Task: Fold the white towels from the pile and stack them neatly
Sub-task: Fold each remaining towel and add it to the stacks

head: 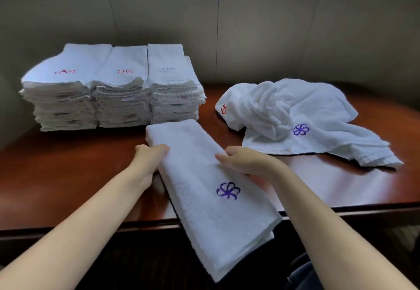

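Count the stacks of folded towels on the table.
3, side by side at the far left of the table: left stack, middle stack, right stack. The folded towel in both hands belongs to no stack yet.

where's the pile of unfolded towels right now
In the head view the unfolded pile lies on the right side of the wooden table, right of the three folded stacks and just beyond the right hand.
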Action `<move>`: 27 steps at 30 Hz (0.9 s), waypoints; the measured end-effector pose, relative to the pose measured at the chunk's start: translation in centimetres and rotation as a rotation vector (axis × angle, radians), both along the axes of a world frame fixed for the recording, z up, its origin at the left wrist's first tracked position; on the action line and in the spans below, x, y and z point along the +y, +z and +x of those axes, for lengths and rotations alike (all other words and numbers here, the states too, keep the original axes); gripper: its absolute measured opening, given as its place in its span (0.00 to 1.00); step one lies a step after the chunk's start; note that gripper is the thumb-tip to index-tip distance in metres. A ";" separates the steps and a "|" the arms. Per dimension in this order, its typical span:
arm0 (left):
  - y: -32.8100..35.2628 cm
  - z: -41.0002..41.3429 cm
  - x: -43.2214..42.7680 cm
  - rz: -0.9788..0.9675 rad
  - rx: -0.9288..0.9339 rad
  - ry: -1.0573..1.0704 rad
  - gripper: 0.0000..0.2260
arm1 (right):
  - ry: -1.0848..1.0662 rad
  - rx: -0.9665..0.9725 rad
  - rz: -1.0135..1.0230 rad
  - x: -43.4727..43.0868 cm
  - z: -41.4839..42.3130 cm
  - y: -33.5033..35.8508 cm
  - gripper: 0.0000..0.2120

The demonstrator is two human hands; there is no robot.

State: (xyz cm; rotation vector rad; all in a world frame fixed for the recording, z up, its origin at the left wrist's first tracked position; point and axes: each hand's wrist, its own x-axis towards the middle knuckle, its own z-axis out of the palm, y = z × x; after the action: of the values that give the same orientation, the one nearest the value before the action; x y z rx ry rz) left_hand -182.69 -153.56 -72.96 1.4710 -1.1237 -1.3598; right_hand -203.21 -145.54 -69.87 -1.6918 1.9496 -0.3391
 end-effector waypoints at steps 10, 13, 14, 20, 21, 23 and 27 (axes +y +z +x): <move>0.4 1.9 -0.1 -0.068 0.048 -0.194 0.38 | -0.264 -0.881 0.049 -1.7 1.2 -0.6 0.04; 0.1 2.1 -1.0 -0.086 0.108 -0.186 0.38 | -0.325 -1.057 0.106 -2.2 1.2 -1.2 0.27; 0.0 2.1 -1.1 -0.087 0.111 -0.181 0.35 | -0.315 -1.111 0.105 -2.2 1.4 -1.4 0.32; 0.3 1.8 -1.5 -0.153 -0.057 -0.371 0.31 | -0.268 -1.013 -0.010 -2.9 2.3 -2.0 0.19; 0.4 1.7 -1.6 -0.158 -0.072 -0.395 0.32 | -0.280 -1.001 -0.025 -3.1 2.4 -2.0 0.17; 0.6 1.7 -1.7 -0.136 -0.034 -0.417 0.33 | -0.273 -0.995 -0.023 -3.5 2.3 -2.0 0.18; 1.2 1.8 -1.8 -0.087 0.122 -0.422 0.34 | -0.208 -1.000 0.010 -3.8 1.7 -2.3 0.24</move>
State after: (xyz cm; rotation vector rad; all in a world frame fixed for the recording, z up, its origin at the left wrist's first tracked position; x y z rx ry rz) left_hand -180.90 -155.37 -71.77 1.1091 -1.4474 -1.6365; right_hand -201.49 -149.34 -72.15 -0.9705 1.3284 -1.0155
